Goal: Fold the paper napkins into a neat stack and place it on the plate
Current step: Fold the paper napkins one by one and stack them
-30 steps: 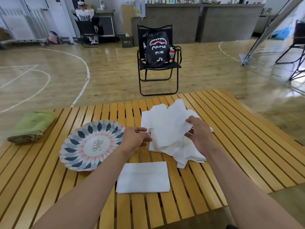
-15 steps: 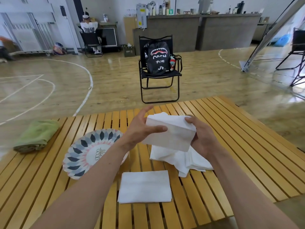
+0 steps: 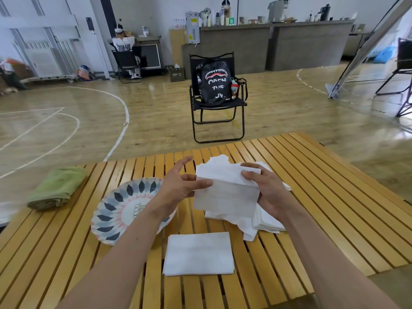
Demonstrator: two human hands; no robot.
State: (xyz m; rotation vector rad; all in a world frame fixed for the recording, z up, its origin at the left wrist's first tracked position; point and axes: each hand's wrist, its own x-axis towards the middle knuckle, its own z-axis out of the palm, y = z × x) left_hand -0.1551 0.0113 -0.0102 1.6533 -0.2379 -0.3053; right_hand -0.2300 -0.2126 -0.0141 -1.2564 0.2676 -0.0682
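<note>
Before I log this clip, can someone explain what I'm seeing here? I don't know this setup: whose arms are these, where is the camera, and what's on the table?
No machine here: a person wears a wide-angle camera on the head, looking down at their own bare hands. The left hand and right hand hold one paper napkin, half folded, above a slatted wooden table. On it lie a loose napkin pile, a folded napkin stack, a patterned plate with nothing on it, and a rolled green towel.

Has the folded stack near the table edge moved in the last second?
No. The folded stack still lies just right of the plate, across the same table slats; only the camera tilted.
</note>
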